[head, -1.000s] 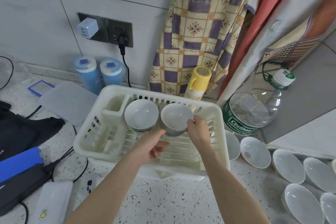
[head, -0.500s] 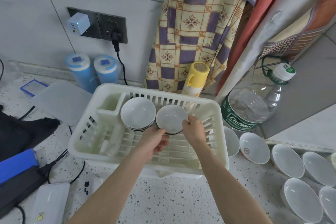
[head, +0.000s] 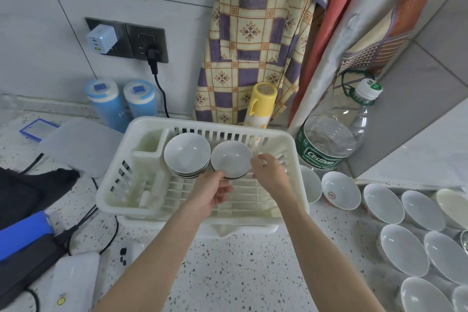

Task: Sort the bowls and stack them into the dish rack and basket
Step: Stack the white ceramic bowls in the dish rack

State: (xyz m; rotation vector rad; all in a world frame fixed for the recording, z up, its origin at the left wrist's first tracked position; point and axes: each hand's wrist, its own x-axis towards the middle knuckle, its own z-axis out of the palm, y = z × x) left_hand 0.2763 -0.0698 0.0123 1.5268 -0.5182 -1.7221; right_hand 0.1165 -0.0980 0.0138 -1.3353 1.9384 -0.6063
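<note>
Nearest, on the speckled counter (head: 240,273), two bare forearms reach away toward the white dish rack (head: 114,192). At the near right, loose white bowls (head: 402,251) lie mouth-up in a cluster on the counter, well apart from the rack.

Inside the rack, the left hand (head: 211,191) sits below the near-left edge of a single white bowl (head: 231,159), its fingers curled and its fingertips at the bowl's lower rim; whether they pinch the rim or only touch it cannot be told. The right hand (head: 269,172) is at the bowl's right edge, thumb against the rim and fingers bent behind it, pinching that side.

The bowl stands tilted on its edge in the far part of the rack, its open mouth turned toward the viewer and slightly up, its dark foot down against the slats. Just left of it, touching or nearly so, a stack of bowls (head: 187,156) leans the same way, mouths facing near.

Beyond the rack stand a yellow-capped spray can (head: 260,104), two blue canisters (head: 121,105) and, far right, a large clear water bottle (head: 329,144).
</note>
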